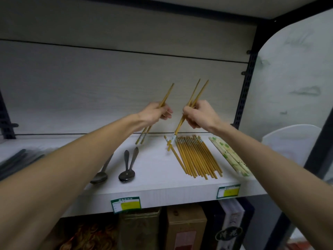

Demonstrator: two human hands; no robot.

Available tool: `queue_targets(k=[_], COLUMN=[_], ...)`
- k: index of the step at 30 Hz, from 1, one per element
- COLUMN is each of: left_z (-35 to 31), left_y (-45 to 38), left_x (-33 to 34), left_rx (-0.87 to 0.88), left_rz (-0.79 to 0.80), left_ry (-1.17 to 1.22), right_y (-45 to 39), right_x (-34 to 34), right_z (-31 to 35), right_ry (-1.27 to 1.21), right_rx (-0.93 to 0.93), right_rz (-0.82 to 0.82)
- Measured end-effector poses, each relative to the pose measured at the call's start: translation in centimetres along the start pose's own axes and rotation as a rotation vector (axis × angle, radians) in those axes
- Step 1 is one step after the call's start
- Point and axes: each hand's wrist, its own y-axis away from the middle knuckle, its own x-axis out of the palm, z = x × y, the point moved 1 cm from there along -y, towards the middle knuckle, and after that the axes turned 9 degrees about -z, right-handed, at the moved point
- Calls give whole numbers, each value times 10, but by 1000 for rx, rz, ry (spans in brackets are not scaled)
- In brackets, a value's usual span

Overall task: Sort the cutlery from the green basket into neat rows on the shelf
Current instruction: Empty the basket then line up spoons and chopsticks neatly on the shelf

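Shelf [162, 193], white board: carrying all sorted stock at front, two price tags on its edge
Row of yellow chopsticks [197, 156]: lying side by side right of centre, tips fanning slightly toward front; one stray stick crossing at row's left edge
Paper-sleeved chopsticks [229, 156]: lying just right of that row
Spoons [127, 170], dark metal: lying left of centre, two overlapping, one apart to their left
Left hand [155, 113]: curling round a chopstick pair [166, 95], tilted, lower ends hanging above shelf
Right hand [200, 114]: pinching a second pair [195, 94] mid-length, banded ends touching down at row's left end
Green basket: not showing

Handling, judged: sticks looking light, stiff, smooth, likely rolling and slipping against each other; gripping near middle, both sticks pressed together, seeming best for laying parallel
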Motion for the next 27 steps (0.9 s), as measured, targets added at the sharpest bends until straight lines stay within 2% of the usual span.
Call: queue_targets(k=[5,9,11,18,23,27], left_z=[2,9,12,15,18,30], left_y=[13,19,22,39,43,48], left_x=[13,10,7,9,13,22], left_rx=[120,362,428,505,547,539], left_rz=[27,-8,-17,35,97,137], left_ry=[-26,-513,-641,-745,-819,-768], right_y=[26,41,47,66,68,70], right_x=[8,18,21,30,36,39], right_z=[-18,-35,-38,-37,-37,-39], right_ry=[120,210,280,633,768,809], right_rx=[-116,-229,-290,-427,-456,-409], right_rz=[-61,-15,-3,52,112,139])
